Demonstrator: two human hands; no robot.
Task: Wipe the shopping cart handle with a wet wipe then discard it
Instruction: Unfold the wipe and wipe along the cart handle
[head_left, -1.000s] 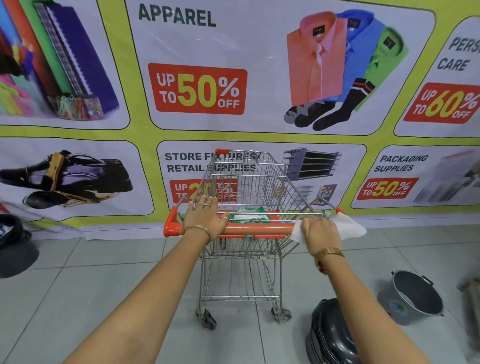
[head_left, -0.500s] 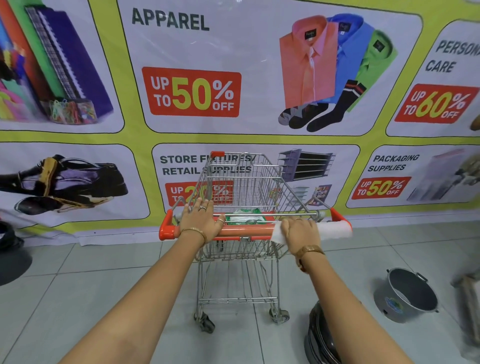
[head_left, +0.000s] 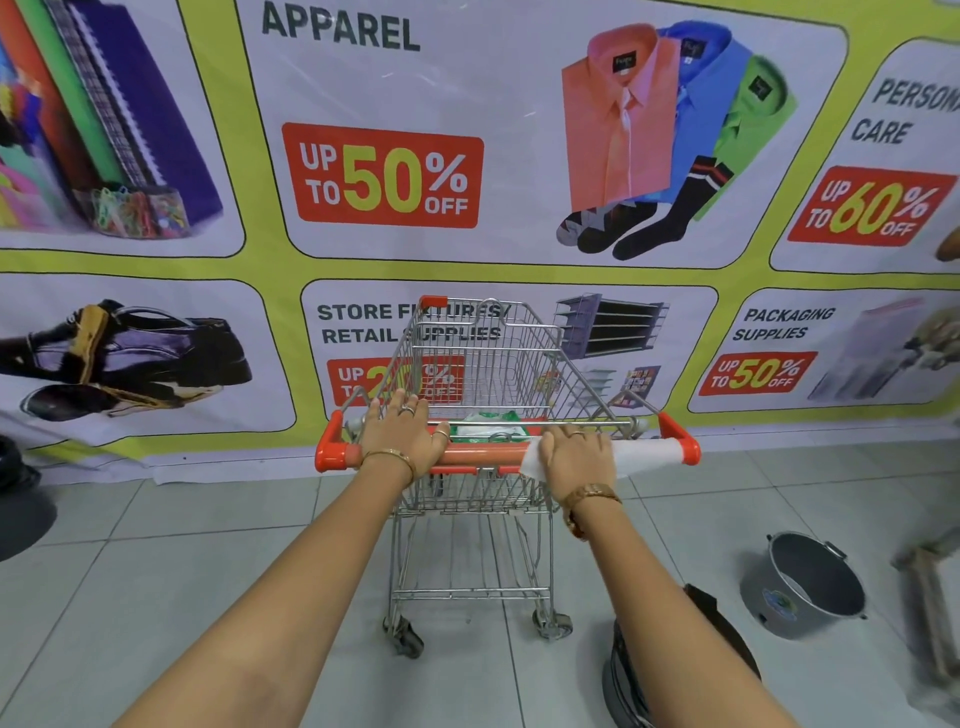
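A small wire shopping cart (head_left: 483, 364) stands in front of me with an orange handle (head_left: 480, 453). My left hand (head_left: 401, 434) rests over the left part of the handle, fingers laid forward on it. My right hand (head_left: 574, 457) presses a white wet wipe (head_left: 641, 453) around the right part of the handle; the wipe covers the bar from my hand to the right end cap. A green and white wipes pack (head_left: 488, 423) lies in the cart's seat just behind the handle.
A grey metal bucket (head_left: 802, 587) stands on the tiled floor at the right. A black bin (head_left: 631, 675) sits under my right forearm. A printed banner (head_left: 467, 156) covers the wall behind the cart. A dark object (head_left: 21, 509) lies at the far left.
My right hand has slid left along the handle with the wipe, which went from hanging loose off the right end to lying wrapped along the bar. The left hand stays put.
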